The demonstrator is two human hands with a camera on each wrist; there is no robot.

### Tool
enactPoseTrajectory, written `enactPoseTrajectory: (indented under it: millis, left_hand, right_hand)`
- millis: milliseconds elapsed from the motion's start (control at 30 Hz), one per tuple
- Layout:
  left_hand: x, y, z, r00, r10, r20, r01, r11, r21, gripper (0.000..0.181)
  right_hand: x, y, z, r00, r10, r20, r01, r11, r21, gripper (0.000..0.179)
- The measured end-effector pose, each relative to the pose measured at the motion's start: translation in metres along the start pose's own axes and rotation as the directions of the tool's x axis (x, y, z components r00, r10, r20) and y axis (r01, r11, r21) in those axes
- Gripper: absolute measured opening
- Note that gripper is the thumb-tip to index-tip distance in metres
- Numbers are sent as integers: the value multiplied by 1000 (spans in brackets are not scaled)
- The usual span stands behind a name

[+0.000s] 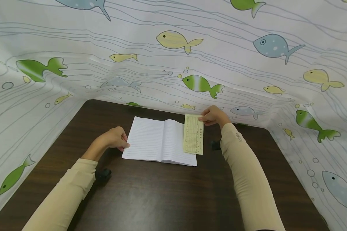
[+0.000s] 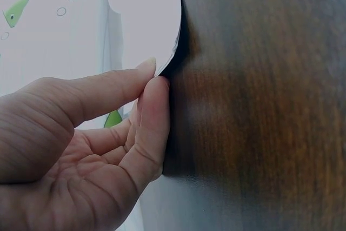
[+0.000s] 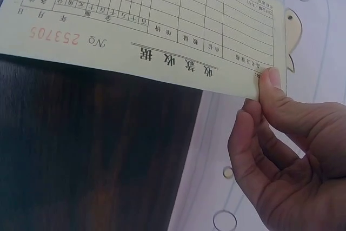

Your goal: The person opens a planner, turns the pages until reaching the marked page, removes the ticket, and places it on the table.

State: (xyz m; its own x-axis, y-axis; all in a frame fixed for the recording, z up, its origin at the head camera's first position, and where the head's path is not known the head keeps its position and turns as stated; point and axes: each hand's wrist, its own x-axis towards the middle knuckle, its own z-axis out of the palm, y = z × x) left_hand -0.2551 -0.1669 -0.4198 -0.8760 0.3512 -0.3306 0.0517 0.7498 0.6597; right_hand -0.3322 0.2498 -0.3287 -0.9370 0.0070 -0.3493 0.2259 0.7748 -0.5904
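An open notebook (image 1: 146, 138) with lined white pages lies on the dark wooden table. My left hand (image 1: 115, 138) pinches the edge of its left page between thumb and forefinger; the left wrist view shows the paper (image 2: 148, 20) curving up from those fingertips. A pale yellow receipt slip (image 1: 193, 134), printed with a grid and a red number, overlaps the notebook's right page. Its upper right corner is pinched by my right hand (image 1: 213, 116), thumb on the printed face. In the right wrist view the slip (image 3: 178, 31) stretches away from the fingers above the wood.
The table (image 1: 162, 195) is dark brown wood. Around its back and sides hangs a white sheet (image 1: 150, 67) printed with fish and wavy lines. A black object (image 1: 103, 175) sits by the left wrist, and another black piece (image 1: 215, 145) by the right wrist.
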Motion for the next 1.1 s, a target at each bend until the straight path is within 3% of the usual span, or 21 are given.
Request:
enactPoseTrajectory:
  millis: [600, 1100]
  left_hand:
    - [-3, -1, 0, 1000, -2, 25, 2, 1000, 0, 28]
    - [-1, 1, -2, 1000, 5, 26, -5, 1000, -2, 27]
  right_hand:
    - [-10, 21, -39, 999, 44, -13, -45, 998, -34, 56]
    - [-21, 61, -59, 987, 160, -11, -159, 987, 35, 59]
